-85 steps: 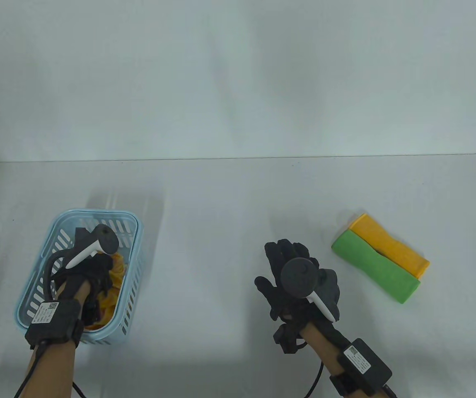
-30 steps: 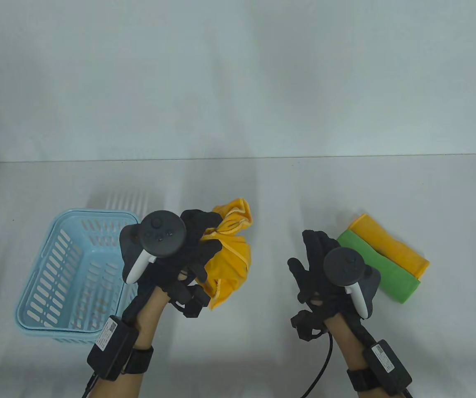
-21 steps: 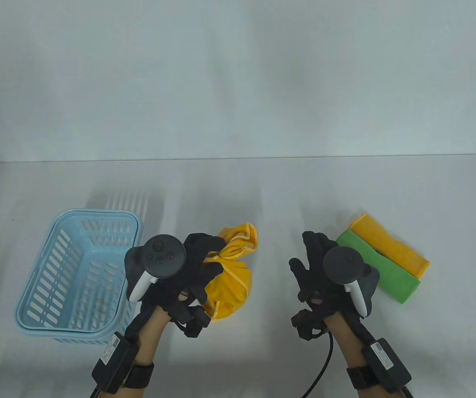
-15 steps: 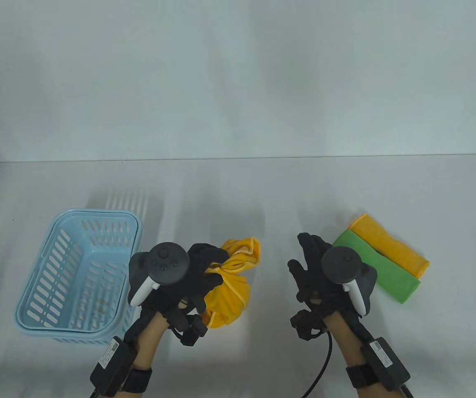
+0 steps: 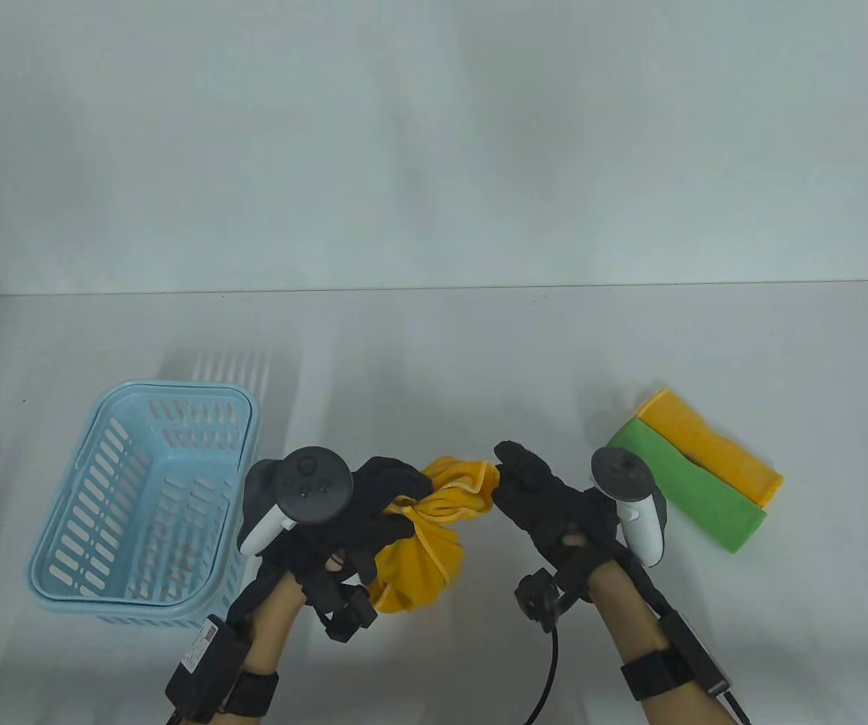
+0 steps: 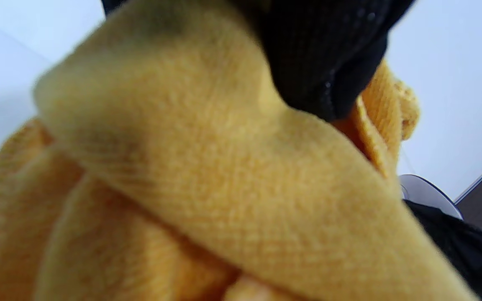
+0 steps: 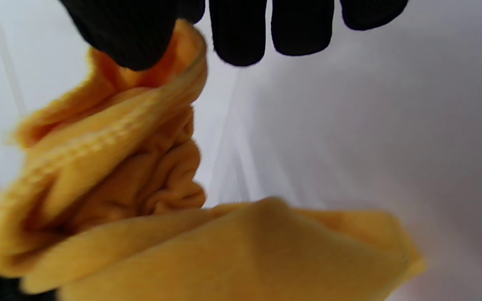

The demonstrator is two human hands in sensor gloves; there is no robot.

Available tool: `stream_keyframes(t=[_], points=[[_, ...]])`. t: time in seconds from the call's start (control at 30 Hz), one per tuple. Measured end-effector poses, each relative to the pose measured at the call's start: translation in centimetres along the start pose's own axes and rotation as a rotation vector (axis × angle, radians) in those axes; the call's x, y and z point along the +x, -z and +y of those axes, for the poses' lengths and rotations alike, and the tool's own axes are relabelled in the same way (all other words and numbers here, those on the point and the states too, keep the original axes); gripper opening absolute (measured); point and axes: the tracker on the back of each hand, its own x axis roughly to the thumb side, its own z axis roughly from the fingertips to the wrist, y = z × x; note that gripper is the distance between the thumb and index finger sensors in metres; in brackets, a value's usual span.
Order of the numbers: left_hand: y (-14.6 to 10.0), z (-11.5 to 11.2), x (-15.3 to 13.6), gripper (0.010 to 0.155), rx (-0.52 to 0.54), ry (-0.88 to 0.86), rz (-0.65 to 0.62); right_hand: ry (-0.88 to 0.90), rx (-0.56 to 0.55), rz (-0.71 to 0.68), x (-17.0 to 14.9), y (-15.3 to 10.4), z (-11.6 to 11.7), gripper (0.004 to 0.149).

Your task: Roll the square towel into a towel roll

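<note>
A crumpled yellow towel (image 5: 422, 551) hangs bunched over the table's front middle. My left hand (image 5: 377, 510) grips the bundle from the left, fingers curled round the cloth. My right hand (image 5: 524, 483) reaches in from the right and meets the towel's upper hemmed edge. In the right wrist view the towel (image 7: 140, 167) has its hem between the thumb (image 7: 124, 33) and a finger half hidden behind it, while the other fingers stay straight. The left wrist view is filled by the towel (image 6: 224, 188), with one gloved finger (image 6: 320, 54) pressing into it.
A light blue slotted basket (image 5: 94, 483) stands at the left, beside my left forearm. A green towel roll (image 5: 683, 487) and an orange-yellow roll (image 5: 713, 445) lie side by side at the right. The white table runs back to a pale wall.
My left hand lifted the yellow towel out of the basket and carried it right and towards me. My right hand swung left from beside the green roll and took the towel's edge.
</note>
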Motion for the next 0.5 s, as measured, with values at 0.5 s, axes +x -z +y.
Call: stream_keyframes(t=[0.5], points=[[0.1,0.0,0.2,0.055,0.001,0.067,0.015,0.236,-0.061,-0.163,1.3,-0.9,-1.7,0.037]])
